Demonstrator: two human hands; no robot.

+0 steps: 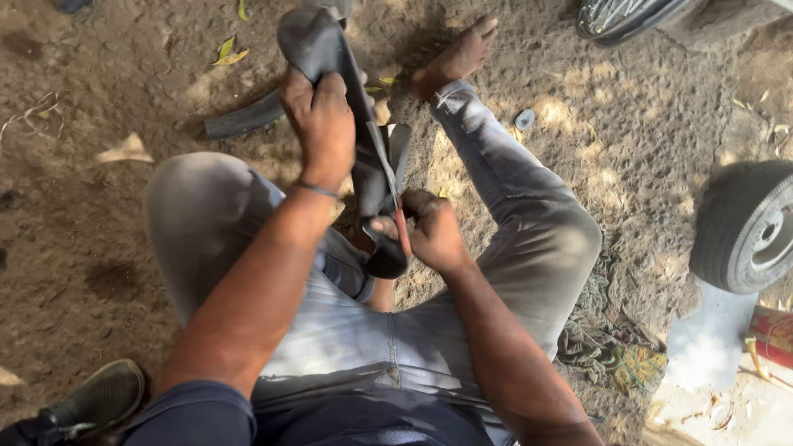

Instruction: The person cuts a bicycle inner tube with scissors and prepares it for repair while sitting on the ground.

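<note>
I sit on dirt ground in grey jeans. My left hand (pixel 320 120) grips a strip of black rubber inner tube (pixel 318 45) and holds it stretched upward. My right hand (pixel 428 231) holds scissors (pixel 395 198) with red handles, their blades set into the rubber just below my left hand. The lower end of the rubber (pixel 387 260) curls down between my knees. My bare right foot (pixel 458 54) rests on the ground beyond the tube.
Another black rubber piece (pixel 244 120) lies on the dirt at upper left. A small tyre on a wheel (pixel 747 227) stands at the right, a crumpled cloth (pixel 615 347) beside my right thigh, a red container (pixel 772 334) at the right edge, a shoe (pixel 99 400) at lower left.
</note>
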